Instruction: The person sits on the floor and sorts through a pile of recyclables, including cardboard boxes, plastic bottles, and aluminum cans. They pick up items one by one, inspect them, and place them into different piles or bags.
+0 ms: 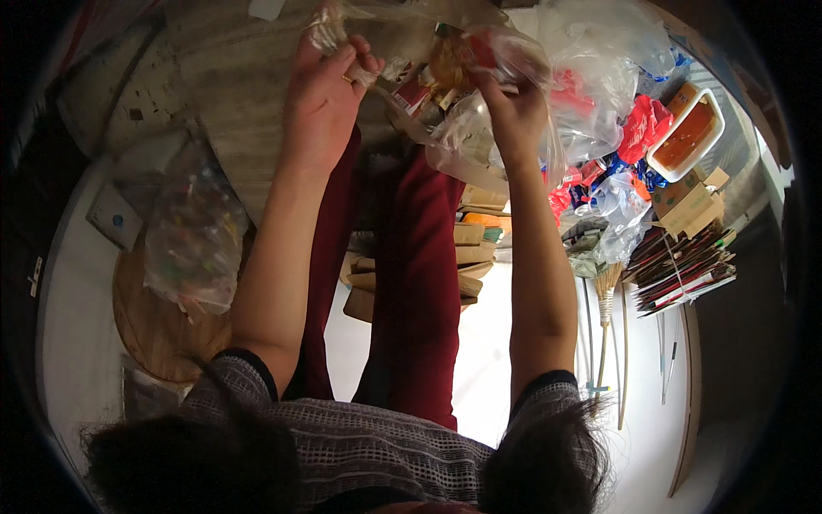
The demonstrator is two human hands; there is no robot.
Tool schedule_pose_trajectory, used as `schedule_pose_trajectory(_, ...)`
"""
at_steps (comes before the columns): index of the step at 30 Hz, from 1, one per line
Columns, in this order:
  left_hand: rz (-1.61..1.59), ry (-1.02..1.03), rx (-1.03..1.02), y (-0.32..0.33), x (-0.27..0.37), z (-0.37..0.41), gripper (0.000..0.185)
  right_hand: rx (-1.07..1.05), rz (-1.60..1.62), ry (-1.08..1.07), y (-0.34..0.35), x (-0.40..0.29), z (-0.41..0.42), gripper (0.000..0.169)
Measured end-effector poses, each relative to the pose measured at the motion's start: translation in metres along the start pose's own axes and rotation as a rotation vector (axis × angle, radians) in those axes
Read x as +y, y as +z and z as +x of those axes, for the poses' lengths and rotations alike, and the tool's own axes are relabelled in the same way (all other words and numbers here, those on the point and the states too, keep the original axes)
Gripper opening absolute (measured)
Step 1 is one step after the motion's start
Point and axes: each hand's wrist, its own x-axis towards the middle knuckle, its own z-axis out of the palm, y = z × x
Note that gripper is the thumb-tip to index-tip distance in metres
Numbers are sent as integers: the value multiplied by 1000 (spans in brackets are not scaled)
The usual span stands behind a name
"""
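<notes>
My left hand (324, 106), with a ring on one finger, is closed around the bunched edge of a large clear plastic bag (443, 154). Across from it, my right hand (521, 119) has its fingers curled at the other side of the bag, partly covered by film and blurred. A red item (481, 50) shows beside the right fingertips; what it is I cannot tell. Between the hands, mixed packaging waste (411, 96) shows in and behind the film.
At right are bulging clear bags (597, 77), crushed cans (587, 173), a red plastic bag (644, 128), a white tub of orange-red liquid (684, 138), tied flattened cardboard (684, 266) and a straw broom (605, 299). A filled clear bag (192, 238) rests at left over a round wooden board (144, 321).
</notes>
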Motion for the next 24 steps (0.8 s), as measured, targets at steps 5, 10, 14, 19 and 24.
schedule_pose_trajectory(5,45,5,80,-2,-2,-12,24,-106,588,614,-44,-35,-52,21)
schedule_pose_trajectory(10,148,3,267,-19,-8,-24,14,-467,167,338,-43,42,-76,25)
schedule_pose_trajectory(14,5,54,306,-19,-7,-43,12,-485,1334,1041,27,32,-71,31)
schedule_pose_trajectory(19,40,9,343,6,12,-70,14,-335,996,893,104,35,-60,30)
schedule_pose_trajectory(24,-123,-127,307,24,13,-82,14,-443,473,352,116,125,-28,28)
